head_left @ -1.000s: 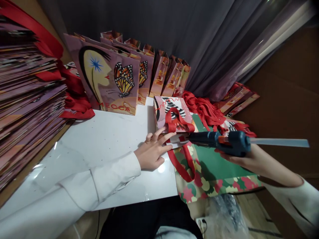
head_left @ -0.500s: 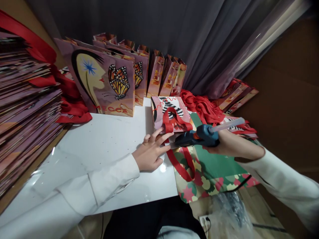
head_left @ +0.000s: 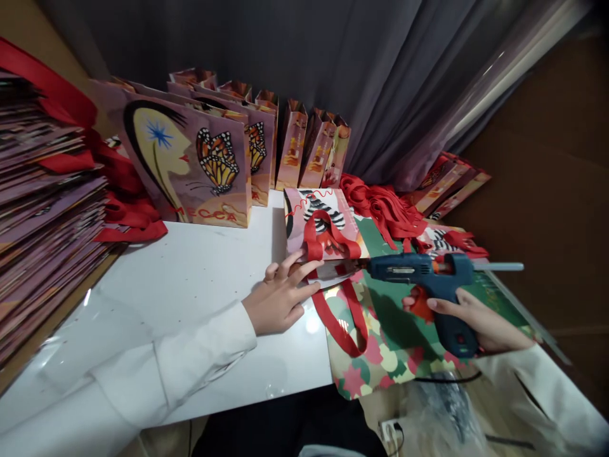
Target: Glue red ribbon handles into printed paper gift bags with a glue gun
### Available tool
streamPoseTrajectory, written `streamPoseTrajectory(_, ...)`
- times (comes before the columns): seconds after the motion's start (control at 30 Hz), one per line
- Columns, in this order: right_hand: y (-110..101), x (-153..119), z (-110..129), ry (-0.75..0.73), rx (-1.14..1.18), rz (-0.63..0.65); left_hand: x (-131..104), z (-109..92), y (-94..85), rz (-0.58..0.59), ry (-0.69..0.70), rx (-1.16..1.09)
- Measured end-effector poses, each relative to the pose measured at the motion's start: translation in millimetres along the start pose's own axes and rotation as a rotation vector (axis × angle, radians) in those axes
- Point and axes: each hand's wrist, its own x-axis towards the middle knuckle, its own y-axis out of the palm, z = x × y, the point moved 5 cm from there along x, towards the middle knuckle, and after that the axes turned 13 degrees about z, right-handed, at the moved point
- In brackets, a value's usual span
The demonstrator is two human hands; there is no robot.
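Note:
A small pink paper bag (head_left: 295,235) with a zebra print lies on the table, its mouth towards me. One red ribbon handle (head_left: 352,249) rests on its face, and another red ribbon loop (head_left: 343,339) hangs towards me over a patterned green sheet (head_left: 380,298). My left hand (head_left: 280,295) lies with spread fingers at the left of the bag's mouth, fingertips on its edge. My right hand (head_left: 464,314) is wrapped round the handle of a blue glue gun (head_left: 404,269), fingers at the orange trigger. The gun's nozzle points left, at the right end of the bag's mouth.
Printed bags (head_left: 190,171) stand upright at the back left. A tall stack of flat bags (head_left: 42,222) fills the far left. Red ribbons (head_left: 390,209) lie heaped behind the green sheet, and more bags (head_left: 442,184) lean at the back right.
The glue gun has swung round and moved right, now seen side-on with its nozzle at the bag's right edge. My left hand stays at the bag's mouth; the view has shifted slightly.

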Motion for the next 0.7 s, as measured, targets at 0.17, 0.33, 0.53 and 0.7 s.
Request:
streamPoseTrajectory(0.17,-16.3,9.0,-36.9,-0.046,0.217,0.147,0.6,-1.6,-2.2,-0.073,-0.029,0.060)
streamPoseTrajectory(0.33,-27.7,22.0,-48.4,-0.082,0.211,0.204,2.4,-3.7,-7.0,-0.124,-0.051,0.147)
streamPoseTrajectory(0.53,-42.9,46.7,-46.4,-0.066,0.036,-0.045,4.9,-2.6,-5.8,-0.120,-0.065,0.173)
streamPoseTrajectory(0.7,-62.0,67.3,-36.7,-0.208,-0.499,-0.282,5.5,-1.0,-2.8,-0.104,-0.047,0.187)
